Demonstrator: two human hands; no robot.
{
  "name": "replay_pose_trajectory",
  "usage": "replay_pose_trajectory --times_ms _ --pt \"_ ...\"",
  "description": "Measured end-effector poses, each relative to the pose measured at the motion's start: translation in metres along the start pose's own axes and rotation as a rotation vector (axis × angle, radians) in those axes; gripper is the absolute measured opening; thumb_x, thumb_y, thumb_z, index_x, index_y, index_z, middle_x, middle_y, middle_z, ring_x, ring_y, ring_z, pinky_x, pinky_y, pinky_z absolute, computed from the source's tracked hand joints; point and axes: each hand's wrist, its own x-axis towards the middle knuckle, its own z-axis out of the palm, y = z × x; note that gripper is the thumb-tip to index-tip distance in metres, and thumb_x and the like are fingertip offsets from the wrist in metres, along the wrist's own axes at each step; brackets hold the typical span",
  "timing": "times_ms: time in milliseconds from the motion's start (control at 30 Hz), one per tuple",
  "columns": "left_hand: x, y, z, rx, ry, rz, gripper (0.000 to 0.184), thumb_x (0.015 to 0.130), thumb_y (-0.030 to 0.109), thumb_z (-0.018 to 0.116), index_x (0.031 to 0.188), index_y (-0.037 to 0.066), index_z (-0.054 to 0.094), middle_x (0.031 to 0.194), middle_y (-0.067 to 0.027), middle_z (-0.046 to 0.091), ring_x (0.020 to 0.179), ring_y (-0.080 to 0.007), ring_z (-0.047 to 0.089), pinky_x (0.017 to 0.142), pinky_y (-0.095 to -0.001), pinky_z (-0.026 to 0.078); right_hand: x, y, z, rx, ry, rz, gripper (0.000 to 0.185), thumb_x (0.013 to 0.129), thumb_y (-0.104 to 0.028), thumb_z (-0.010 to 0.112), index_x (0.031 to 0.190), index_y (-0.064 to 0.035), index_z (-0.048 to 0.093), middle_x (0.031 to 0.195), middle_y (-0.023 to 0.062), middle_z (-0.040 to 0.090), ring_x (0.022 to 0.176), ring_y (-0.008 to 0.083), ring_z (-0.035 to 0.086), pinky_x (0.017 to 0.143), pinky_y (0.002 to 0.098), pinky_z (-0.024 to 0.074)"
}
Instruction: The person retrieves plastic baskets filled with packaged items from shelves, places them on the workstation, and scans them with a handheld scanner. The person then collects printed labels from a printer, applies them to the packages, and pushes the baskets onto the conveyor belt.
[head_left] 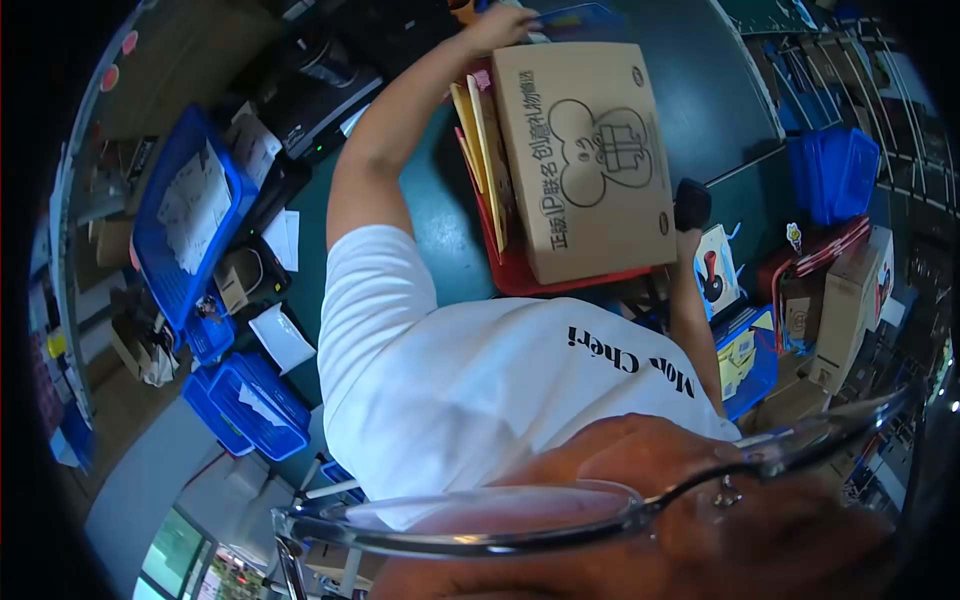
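Note:
A cardboard box [585, 160] with a printed mouse-and-gift drawing and Chinese lettering lies in front of me, in a red tray [510, 278]. Yellow envelopes or folders [480, 150] stand along its left side. Stretched past the box's far left corner, my left hand [500, 28] has its fingers closed at the edge of a flat blue item [580, 18], which is blurred. Beside the box's right edge, my right hand [688, 242] grips a black handheld device [692, 204], perhaps a scanner; its details are too dark to make out.
Blue baskets stand on both sides: one with papers [190, 220] at left, stacked blue bins [835, 172] at right. A dark printer-like machine [325, 120] sits at far left. More cartons [850, 310] and a wire rack [860, 80] are on the right.

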Motion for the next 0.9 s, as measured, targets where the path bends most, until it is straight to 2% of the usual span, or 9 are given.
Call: replay_pose_trajectory --times_ms 33,100,167,267,367,433,600,667,900 --pt "-0.009 0.029 -0.037 -0.019 -0.020 -0.129 0.038 0.084 0.019 0.062 0.118 0.002 0.061 0.112 -0.0198 0.065 0.101 -0.0314 0.065 0.087 -0.0372 0.051 0.006 0.004 0.000 -0.044 -0.050 0.063 0.034 0.077 -0.018 0.075 0.105 -0.0024 0.064 0.095 0.0063 0.065 0.084 0.0150 0.060 0.074 0.0315 0.0479" --pt "-0.030 0.086 -0.069 -0.323 0.308 0.184 0.037 0.087 0.019 0.055 0.119 0.003 0.061 0.116 -0.0195 0.064 0.106 -0.0336 0.062 0.092 -0.0385 0.048 0.000 -0.062 0.009 -0.100 0.063 0.014 0.036 0.078 -0.020 0.076 0.106 -0.0017 0.063 0.095 0.0049 0.064 0.085 0.0161 0.058 0.078 0.0318 0.0471" --pt "-0.044 0.115 -0.060 -0.025 0.415 0.418 0.041 0.083 0.007 0.063 0.122 0.016 0.062 0.123 -0.0092 0.062 0.113 -0.0270 0.059 0.092 -0.0355 0.050 -0.004 -0.135 0.008 -0.143 0.218 -0.078 0.040 0.079 -0.024 0.077 0.107 -0.0017 0.061 0.093 0.0038 0.063 0.085 0.0183 0.058 0.080 0.0328 0.0466" --pt "-0.088 0.156 -0.021 0.271 -0.026 0.528 0.069 0.071 -0.005 0.062 0.132 0.025 0.055 0.143 -0.0048 0.047 0.134 -0.0255 0.041 0.106 -0.0386 0.039 0.022 -0.149 -0.017 0.050 0.124 -0.050 0.040 0.082 -0.034 0.074 0.103 -0.0036 0.058 0.084 0.0052 0.059 0.075 0.0160 0.056 0.069 0.0299 0.0447" --pt "-0.130 0.187 -0.006 0.313 0.147 0.145 0.069 0.067 -0.007 0.059 0.132 0.017 0.055 0.143 -0.0103 0.046 0.137 -0.0325 0.037 0.108 -0.0396 0.035 0.001 -0.236 -0.040 0.598 -0.525 0.133 0.057 0.094 -0.058 0.046 0.110 -0.0041 0.055 0.078 0.0037 0.058 0.065 0.0132 0.055 0.057 0.0276 0.0445" --pt "-0.160 0.197 -0.008 0.197 0.314 0.033 0.067 0.068 -0.007 0.056 0.131 0.016 0.056 0.139 -0.0106 0.050 0.137 -0.0317 0.036 0.107 -0.0396 0.035 -0.018 -0.283 -0.035 0.533 -0.636 0.400 0.066 0.095 -0.062 0.036 0.115 -0.0018 0.055 0.078 0.0028 0.054 0.065 0.0140 0.054 0.059 0.0284 0.0467" --pt "-0.266 0.264 0.053 -0.141 1.010 -0.416 0.063 0.066 -0.007 0.050 0.128 0.004 0.052 0.120 -0.0163 0.057 0.110 -0.0314 0.052 0.098 -0.0378 0.041 -0.001 -0.314 0.010 0.527 -0.939 0.290 0.062 0.089 -0.064 0.050 0.091 -0.0023 0.055 0.071 0.0036 0.054 0.057 0.0122 0.053 0.054 0.0252 0.0489" --pt "-0.303 0.266 0.104 -0.208 0.967 -0.618 0.074 0.064 -0.006 0.054 0.136 0.002 0.042 0.131 -0.0176 0.050 0.123 -0.0307 0.049 0.104 -0.0389 0.038 -0.002 -0.324 0.013 0.482 -0.942 0.253 0.060 0.090 -0.063 0.049 0.090 -0.0036 0.055 0.069 0.0025 0.053 0.056 0.0111 0.052 0.053 0.0238 0.0481" --pt "-0.307 0.288 0.149 -0.200 0.551 -0.587 0.078 0.064 0.017 0.081 0.129 -0.002 0.042 0.124 -0.0194 0.050 0.115 -0.0378 0.050 0.097 -0.0429 0.042 0.003 -0.320 0.009 0.448 -0.961 0.158 0.066 0.087 -0.066 0.052 0.092 -0.0003 0.052 0.070 0.0044 0.052 0.058 0.0114 0.054 0.052 0.0244 0.0494"
